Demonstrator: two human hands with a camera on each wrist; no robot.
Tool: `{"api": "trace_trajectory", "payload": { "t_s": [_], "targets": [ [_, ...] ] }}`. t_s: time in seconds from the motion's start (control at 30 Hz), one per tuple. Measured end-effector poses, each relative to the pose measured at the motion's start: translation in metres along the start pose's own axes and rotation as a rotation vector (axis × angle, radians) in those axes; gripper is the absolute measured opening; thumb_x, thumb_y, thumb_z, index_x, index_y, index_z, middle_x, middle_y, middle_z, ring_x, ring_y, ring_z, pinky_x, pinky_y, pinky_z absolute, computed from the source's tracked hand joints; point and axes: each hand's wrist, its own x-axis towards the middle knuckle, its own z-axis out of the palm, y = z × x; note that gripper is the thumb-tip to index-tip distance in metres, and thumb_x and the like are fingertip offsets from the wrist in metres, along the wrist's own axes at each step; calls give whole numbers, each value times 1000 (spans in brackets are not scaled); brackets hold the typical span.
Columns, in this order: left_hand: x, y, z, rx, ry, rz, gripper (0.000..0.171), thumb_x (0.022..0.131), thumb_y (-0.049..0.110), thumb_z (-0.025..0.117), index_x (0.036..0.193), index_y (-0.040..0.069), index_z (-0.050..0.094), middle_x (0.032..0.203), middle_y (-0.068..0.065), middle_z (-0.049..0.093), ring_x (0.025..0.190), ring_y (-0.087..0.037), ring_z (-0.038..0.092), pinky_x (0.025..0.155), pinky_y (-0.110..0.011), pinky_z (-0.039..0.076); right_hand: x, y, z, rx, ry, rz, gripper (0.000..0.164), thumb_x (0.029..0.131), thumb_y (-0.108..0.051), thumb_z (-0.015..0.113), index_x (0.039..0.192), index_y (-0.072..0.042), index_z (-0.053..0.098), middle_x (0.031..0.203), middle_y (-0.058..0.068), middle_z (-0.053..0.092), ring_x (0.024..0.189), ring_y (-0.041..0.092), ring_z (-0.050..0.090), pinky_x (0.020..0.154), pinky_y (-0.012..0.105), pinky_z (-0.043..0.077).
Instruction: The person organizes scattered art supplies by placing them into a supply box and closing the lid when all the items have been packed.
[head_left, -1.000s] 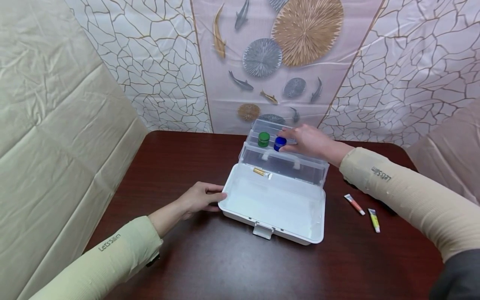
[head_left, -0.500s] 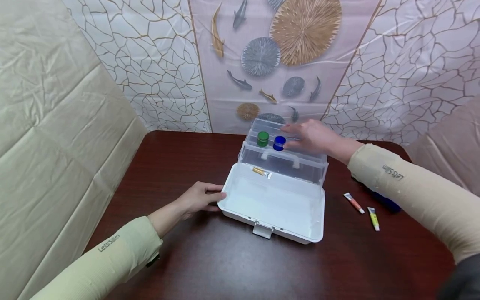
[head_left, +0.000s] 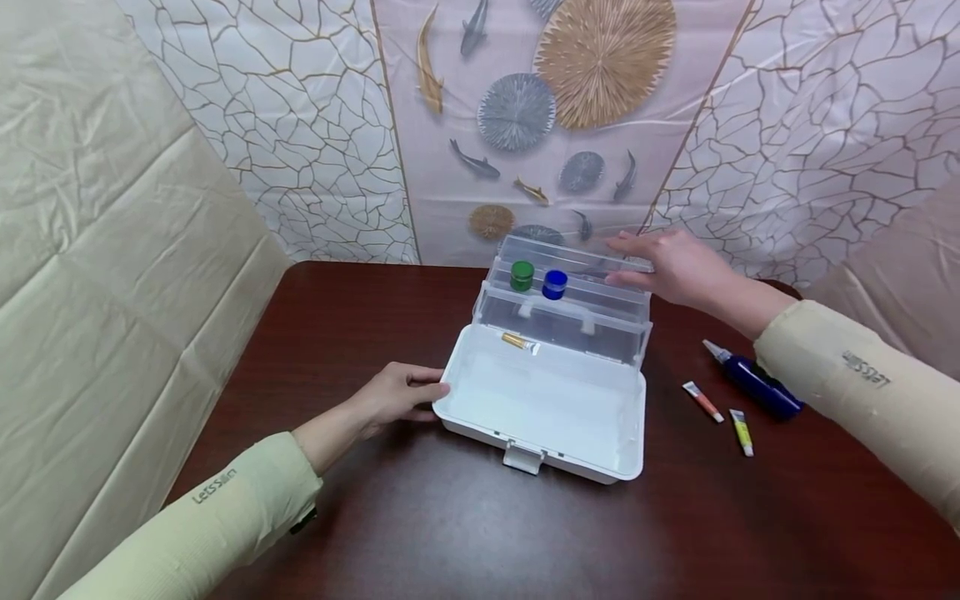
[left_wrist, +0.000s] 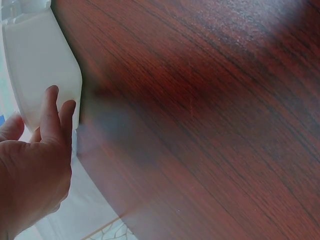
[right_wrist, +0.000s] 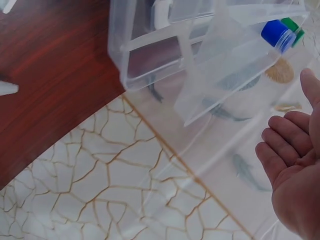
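Note:
A white storage box [head_left: 540, 408] with clear fold-up trays [head_left: 611, 292] stands open on the table. At its left end my left hand [head_left: 397, 398] grips the wall, thumb over the rim; the left wrist view shows the fingers stretched along the outside of the box [left_wrist: 42, 55]. A green-lidded paint jar [head_left: 522, 276] and a blue-lidded one [head_left: 555, 285] sit side by side in the upper tray. Over that tray's right end my right hand [head_left: 678, 262] holds nothing, its fingers relaxed and apart from the blue jar [right_wrist: 275, 35]. A small gold tube [head_left: 517, 342] lies at the back of the box.
To the right of the box lie an orange paint tube [head_left: 703, 402], a yellow paint tube [head_left: 742, 432] and a dark blue bottle [head_left: 753, 385] with a pointed nozzle. A patterned cloth [head_left: 322, 125] hangs behind the dark wooden table [head_left: 352, 300].
My right hand has let go of the blue jar and moved right, leaving it beside the green one. The dark blue bottle has come into view from behind the forearm. The left hand keeps its place.

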Motion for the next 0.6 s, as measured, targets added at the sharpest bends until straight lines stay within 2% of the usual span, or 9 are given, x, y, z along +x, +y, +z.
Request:
{"api": "trace_trajectory", "payload": {
  "t_s": [0.2,0.47,0.6],
  "targets": [
    [0,0,0,2,-2,-2,43,104,6,71,143,-9,62,133,-25,70,100,-20,73,90,-42,67,-18,6,-5,-18,-14,40,60,100,-32,79,149,-2,62,148,28,59,83,47,73,94,66,58],
    [0,0,0,-4,-6,3,43,104,6,70,143,-10,62,132,-25,70,100,-20,73,90,-42,67,-44,13,-3,-11,32,72,63,97,-28,83,149,0,61,146,27,61,106,50,72,100,67,56],
    [0,1,1,-3,-8,3,43,104,6,70,143,-10,62,132,-25,70,100,-19,73,91,-42,66,-58,18,-2,-9,32,112,64,97,-32,82,150,-1,60,149,27,58,118,53,66,104,68,53]
  ]
}}
